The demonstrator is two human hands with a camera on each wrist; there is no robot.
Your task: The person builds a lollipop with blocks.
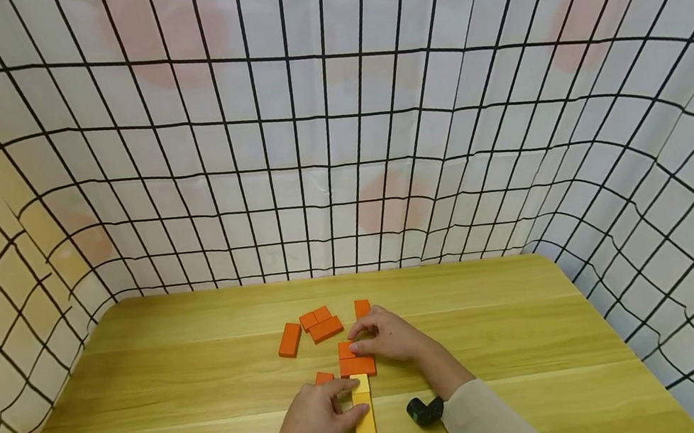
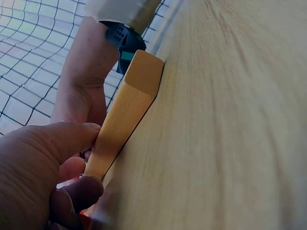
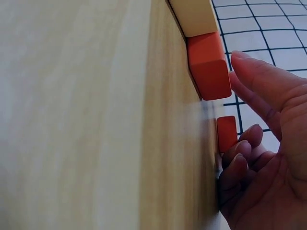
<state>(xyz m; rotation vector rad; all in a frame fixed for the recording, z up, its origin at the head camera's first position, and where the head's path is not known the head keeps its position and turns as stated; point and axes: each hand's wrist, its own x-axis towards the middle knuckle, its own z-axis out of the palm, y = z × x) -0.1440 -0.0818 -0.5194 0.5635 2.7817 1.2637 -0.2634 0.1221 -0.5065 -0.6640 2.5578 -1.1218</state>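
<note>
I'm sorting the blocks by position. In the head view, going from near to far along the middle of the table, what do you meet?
Long yellow block → left hand → wide orange block → right hand → cluster of orange blocks.

Light wood-grain table (image 1: 179, 378), even diffuse light. White sheet backdrop with black grid lines (image 1: 338, 139) wraps behind table and along both its sides; faint pinkish blotches on it.

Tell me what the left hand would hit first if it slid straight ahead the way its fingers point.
Probably the orange block: the left hand points along the yellow block, and the orange one sits just past that block's far end.
</note>
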